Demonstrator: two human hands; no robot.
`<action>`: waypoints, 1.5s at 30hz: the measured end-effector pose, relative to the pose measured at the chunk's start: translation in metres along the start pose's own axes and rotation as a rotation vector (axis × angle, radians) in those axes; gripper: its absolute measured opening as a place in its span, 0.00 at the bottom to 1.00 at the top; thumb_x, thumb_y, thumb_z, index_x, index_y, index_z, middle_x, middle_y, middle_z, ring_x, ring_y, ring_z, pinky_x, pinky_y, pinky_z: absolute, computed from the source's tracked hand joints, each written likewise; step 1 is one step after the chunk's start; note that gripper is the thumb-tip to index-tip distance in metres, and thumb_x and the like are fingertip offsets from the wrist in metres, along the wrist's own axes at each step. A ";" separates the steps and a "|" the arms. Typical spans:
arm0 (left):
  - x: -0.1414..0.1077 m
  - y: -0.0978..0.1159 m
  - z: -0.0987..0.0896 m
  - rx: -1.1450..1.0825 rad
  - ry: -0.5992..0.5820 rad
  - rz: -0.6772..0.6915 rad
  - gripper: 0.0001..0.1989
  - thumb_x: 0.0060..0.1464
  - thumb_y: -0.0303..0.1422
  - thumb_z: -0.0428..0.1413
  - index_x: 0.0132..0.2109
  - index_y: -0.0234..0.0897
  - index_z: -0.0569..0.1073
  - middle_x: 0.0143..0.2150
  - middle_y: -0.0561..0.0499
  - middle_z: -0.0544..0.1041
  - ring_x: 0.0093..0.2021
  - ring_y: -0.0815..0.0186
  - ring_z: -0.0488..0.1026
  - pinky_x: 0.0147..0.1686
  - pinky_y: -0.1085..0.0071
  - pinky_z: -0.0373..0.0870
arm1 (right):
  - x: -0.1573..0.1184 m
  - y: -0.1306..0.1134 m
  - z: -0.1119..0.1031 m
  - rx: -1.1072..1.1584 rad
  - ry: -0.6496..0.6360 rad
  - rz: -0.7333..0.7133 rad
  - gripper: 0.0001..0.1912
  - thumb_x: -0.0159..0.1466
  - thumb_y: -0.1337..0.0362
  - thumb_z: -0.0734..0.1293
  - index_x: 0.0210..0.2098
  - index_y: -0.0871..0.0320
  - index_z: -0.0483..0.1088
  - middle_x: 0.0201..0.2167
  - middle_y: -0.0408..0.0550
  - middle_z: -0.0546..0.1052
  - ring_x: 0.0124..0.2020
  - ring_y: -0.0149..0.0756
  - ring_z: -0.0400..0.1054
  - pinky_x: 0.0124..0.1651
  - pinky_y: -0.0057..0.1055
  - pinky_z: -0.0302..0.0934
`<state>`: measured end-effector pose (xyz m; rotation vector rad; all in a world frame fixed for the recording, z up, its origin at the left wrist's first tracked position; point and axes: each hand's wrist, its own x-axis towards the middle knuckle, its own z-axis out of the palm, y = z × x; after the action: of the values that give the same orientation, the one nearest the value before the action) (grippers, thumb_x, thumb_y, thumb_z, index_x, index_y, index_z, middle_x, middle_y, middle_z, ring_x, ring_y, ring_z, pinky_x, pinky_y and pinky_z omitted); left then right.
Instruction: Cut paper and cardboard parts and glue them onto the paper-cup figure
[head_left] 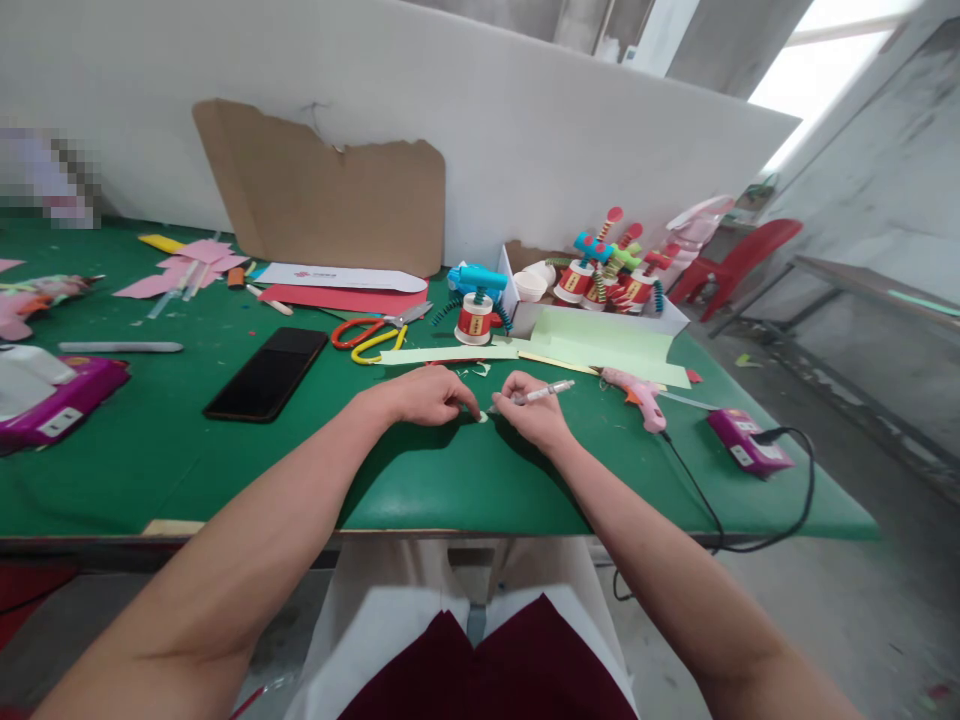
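Note:
A white pen (553,390) is gripped in my right hand (538,418), its tip low by a small pale green paper piece (483,417) on the table. My left hand (429,397) has its fingers curled, with a fingertip pressing that piece down. Just behind both hands lie pale green paper scraps (480,370) and a long pale green strip (442,354). Scissors with red and yellow handles (367,338) rest beyond my left hand. A paper-cup figure with a blue top (475,318) stands upright behind the strip.
A black phone (268,375) lies left. On the right are a pink glue gun (637,395) and a purple power strip (748,442) with a black cable. An open box (517,312) of similar figures stands behind the green sheet (600,340). Cardboard (337,205) leans against the white partition.

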<state>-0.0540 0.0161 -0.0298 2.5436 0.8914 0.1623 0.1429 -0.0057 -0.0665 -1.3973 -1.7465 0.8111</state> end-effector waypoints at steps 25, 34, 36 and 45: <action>0.000 0.002 -0.001 -0.011 -0.022 -0.013 0.22 0.45 0.23 0.48 0.43 0.45 0.79 0.29 0.57 0.78 0.25 0.73 0.66 0.29 0.78 0.59 | -0.001 -0.006 -0.001 -0.034 -0.003 -0.008 0.09 0.51 0.61 0.63 0.19 0.56 0.58 0.14 0.36 0.61 0.17 0.26 0.53 0.22 0.25 0.47; 0.001 0.000 0.000 -0.017 -0.019 -0.008 0.22 0.46 0.22 0.49 0.43 0.45 0.79 0.27 0.57 0.77 0.24 0.73 0.65 0.27 0.79 0.58 | -0.001 -0.003 0.000 -0.001 -0.009 0.006 0.09 0.50 0.61 0.63 0.19 0.55 0.58 0.13 0.36 0.61 0.17 0.26 0.52 0.21 0.25 0.46; 0.001 -0.001 0.001 -0.014 -0.021 -0.011 0.22 0.46 0.22 0.48 0.43 0.45 0.79 0.27 0.57 0.77 0.24 0.73 0.65 0.27 0.79 0.58 | -0.001 -0.002 -0.001 0.005 -0.009 0.002 0.09 0.50 0.61 0.63 0.19 0.55 0.58 0.13 0.35 0.61 0.17 0.26 0.52 0.21 0.25 0.47; 0.000 0.001 0.000 -0.014 -0.010 -0.010 0.21 0.47 0.22 0.49 0.43 0.44 0.79 0.25 0.57 0.76 0.23 0.74 0.64 0.27 0.79 0.57 | -0.001 -0.004 -0.002 0.000 -0.023 0.010 0.09 0.50 0.61 0.63 0.19 0.56 0.58 0.13 0.35 0.61 0.17 0.26 0.52 0.22 0.25 0.47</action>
<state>-0.0531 0.0154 -0.0295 2.5244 0.8963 0.1525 0.1427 -0.0078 -0.0620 -1.4035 -1.7582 0.8354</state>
